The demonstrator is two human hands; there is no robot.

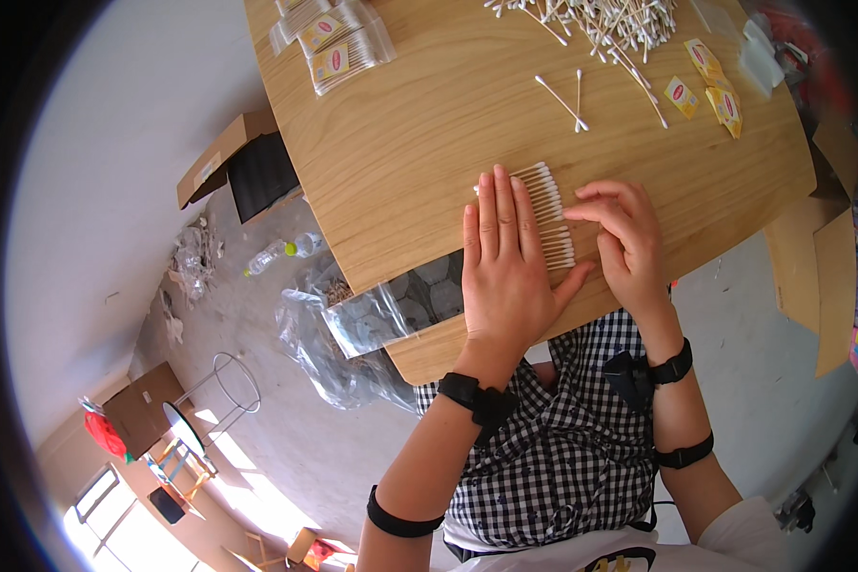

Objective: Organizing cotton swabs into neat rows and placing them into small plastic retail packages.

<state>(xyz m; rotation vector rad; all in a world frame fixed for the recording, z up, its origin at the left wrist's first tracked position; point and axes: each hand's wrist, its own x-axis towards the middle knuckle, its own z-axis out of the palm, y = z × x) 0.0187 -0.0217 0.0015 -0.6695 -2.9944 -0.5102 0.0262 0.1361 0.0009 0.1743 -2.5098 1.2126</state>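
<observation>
The left hand (501, 257) lies flat and open, palm down, fingers straight and close together, pressing on the near-left part of a row of cotton swabs (551, 212); it grips nothing. The right hand (623, 234) is curled loosely, its fingertips bent down onto the right edge of the row, touching the swab ends; whether it pinches any swab I cannot tell. The row lies side by side on the wooden surface (419, 143), near its front edge, just ahead of the person's checked shirt (553, 448). Beyond the row, farther from the person, three loose swabs (572, 100) lie crossed, and past them, at the far edge, is a heap of swabs (601, 19). Right of the row and farther back are small yellow labels (710, 86) scattered near the right edge. Far to the left of the row, at the far-left corner, a stack of packed swab bags (338, 43) rests. Left of the row, just under the front edge, a clear plastic bag (391, 310) hangs off toward the floor. Farther left of the row, down on the floor, stand an open cardboard box (248, 167), a plastic bottle (272, 255) and a wire stand (224, 381). Black bands circle both wrists and forearms.
</observation>
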